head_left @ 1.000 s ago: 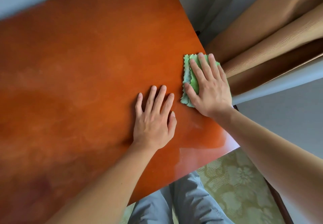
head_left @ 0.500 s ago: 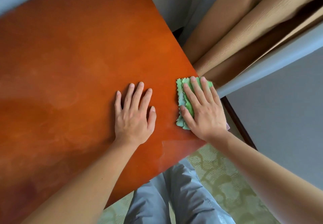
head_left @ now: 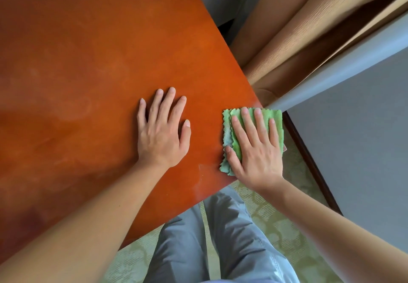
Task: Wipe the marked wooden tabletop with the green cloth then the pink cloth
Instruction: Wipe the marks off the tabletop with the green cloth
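The right hand (head_left: 256, 148) lies flat, fingers straight, on the folded green cloth (head_left: 277, 124) at the bench (head_left: 88, 62) corner, apparently to spread wiping pressure. The left hand (head_left: 162, 132), fingers apart and holding nothing, rests just beside it, likely bracing. No pink cloth is identifiable.

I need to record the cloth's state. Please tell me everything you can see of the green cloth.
The green cloth is a small, soft, fluffy-looking square with zigzag-cut edges, folded into layers, a paler one showing at its left side. It lies flat at the corner of the wooden tabletop, reaching its right edge. The right hand presses on it with straight fingers, covering its middle.
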Available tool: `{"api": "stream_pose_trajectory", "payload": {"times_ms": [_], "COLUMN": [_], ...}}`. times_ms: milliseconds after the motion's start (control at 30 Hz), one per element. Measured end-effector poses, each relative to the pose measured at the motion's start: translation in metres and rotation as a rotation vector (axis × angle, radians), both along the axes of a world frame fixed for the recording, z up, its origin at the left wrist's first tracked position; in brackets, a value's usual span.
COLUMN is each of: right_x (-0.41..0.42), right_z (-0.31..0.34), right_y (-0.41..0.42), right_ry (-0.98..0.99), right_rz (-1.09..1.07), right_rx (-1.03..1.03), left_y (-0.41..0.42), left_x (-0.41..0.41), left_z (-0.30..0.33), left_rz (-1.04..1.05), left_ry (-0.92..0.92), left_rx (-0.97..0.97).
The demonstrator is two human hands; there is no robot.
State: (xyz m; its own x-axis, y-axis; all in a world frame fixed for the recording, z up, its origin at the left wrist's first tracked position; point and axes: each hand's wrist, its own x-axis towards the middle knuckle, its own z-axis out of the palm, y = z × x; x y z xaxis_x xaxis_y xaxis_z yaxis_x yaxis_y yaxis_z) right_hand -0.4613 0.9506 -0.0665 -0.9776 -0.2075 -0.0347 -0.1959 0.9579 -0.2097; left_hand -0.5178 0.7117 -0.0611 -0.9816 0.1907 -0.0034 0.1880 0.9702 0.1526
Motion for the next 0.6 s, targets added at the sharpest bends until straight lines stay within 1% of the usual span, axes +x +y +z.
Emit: {"api": "stream_pose_trajectory", "payload": {"times_ms": [267, 400, 500, 600], "right_x": [0.033, 0.045, 0.054, 0.065], "right_z": [-0.003, -0.002, 0.001, 0.003], "right_y": [-0.049, -0.080, -0.102, -0.125], "right_ry": [-0.011, -0.027, -0.041, -0.052], "right_rz": [0.168, 0.217, 0.222, 0.267], "right_rx": [0.003, 0.027, 0.049, 0.061], "left_y": [-0.003, -0.006, -0.011, -0.035], "left_x": [0.003, 0.003, 0.003, 0.018], "left_z": [0.004, 0.008, 0.011, 0.019], "left_rz": [-0.004, -0.009, -0.015, -0.007], "left_ry": [-0.027, -0.033, -0.088, -0.100], "left_rx": [0.018, 0.094, 0.165, 0.209]}}
